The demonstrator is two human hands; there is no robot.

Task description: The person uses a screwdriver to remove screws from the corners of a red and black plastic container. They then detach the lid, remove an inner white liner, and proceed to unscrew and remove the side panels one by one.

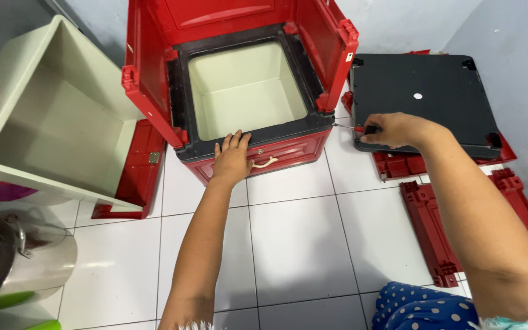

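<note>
At the front lower edge of the red box [239, 79], which lies on the white tiled floor [300, 244] with its open mouth facing up toward the camera, both hands are at work. Left hand [231, 160]: flat, fingers extended and together, palm pressed on the red front panel just above the small cream handle [264, 162], fingertips touching the black inner frame [181, 91]; it grips nothing. Right hand [392, 129]: closed around the black grip of a screwdriver [352, 128]. The tool's long axis runs roughly level, from the right hand leftward, with the thin shaft and tip pointing at the box's right front corner; the tip is at or just beside that corner, contact cannot be confirmed. So the box lies straight ahead of the left hand and to the left of the right hand; the left hand is on it, the right hand is a little apart from it, bridged by the tool. Inside the frame sits a cream liner [245, 91], empty. Right of the box: a black flat panel [423, 98] on red parts, the right hand resting at its near left edge. Further right and nearer: a red ribbed rail [429, 226] flat on the floor. Left of the box: a large cream tub [50, 116], tilted, open side toward the box, and below it a shiny metal pot [19, 256].
</note>
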